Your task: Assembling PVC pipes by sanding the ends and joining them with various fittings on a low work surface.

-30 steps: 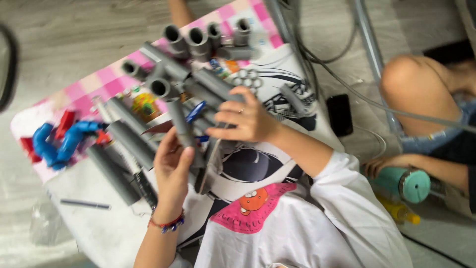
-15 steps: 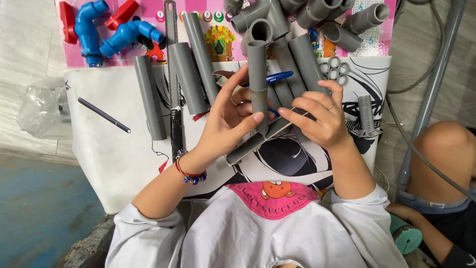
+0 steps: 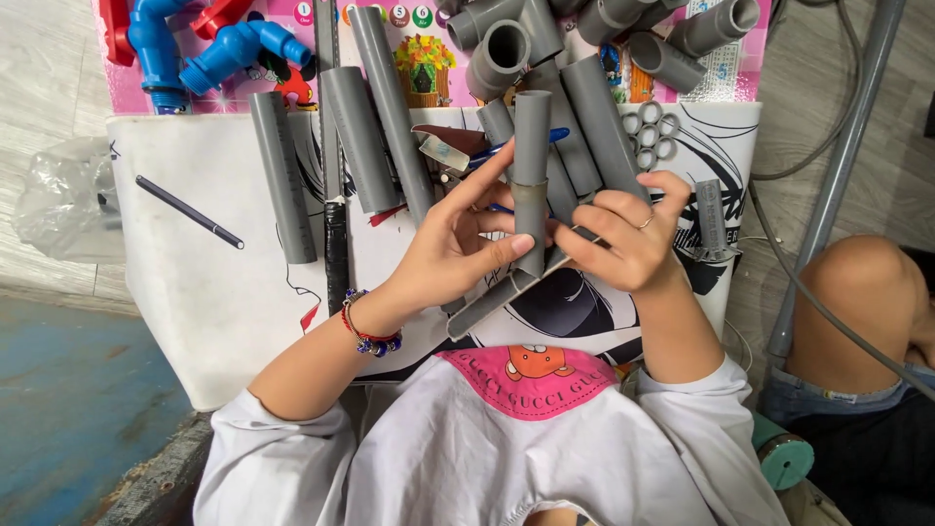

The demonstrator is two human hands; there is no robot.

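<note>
Grey plank flooring (image 3: 58, 58) all round, with a white printed board (image 3: 195, 282) laid across it as a work surface and a pink picture mat (image 3: 429, 39) under its far edge. At the middle of the board, a short grey pipe (image 3: 531, 175) held upright, open end toward the camera, a sleeve-like upper section seated over a slimmer lower one. Left hand (image 3: 453, 244) closed on the lower part, thumb pressed across the front, index finger stretched up beside it. Right hand (image 3: 623, 239) clamped on the same pipe from the other side, fingers curled, a ring on one of them. Just under both hands, a flat grey strip (image 3: 487, 304) lying slantwise on the board. Beaded bracelet (image 3: 368, 326) on the left wrist. Further left, several long grey pipes (image 3: 365, 136) lying side by side, and a thin dark pen (image 3: 190, 212) well apart from them. Beyond the hands, a heap of grey elbow and tee fittings (image 3: 506, 49); at the far left corner, blue fittings (image 3: 234, 54) and red ones (image 3: 117, 29). Off to the left, a crumpled clear plastic bag (image 3: 58, 209) on the floor. At the right, another person's bare knee (image 3: 857, 282) beside a grey metal pole (image 3: 838, 175).
</note>
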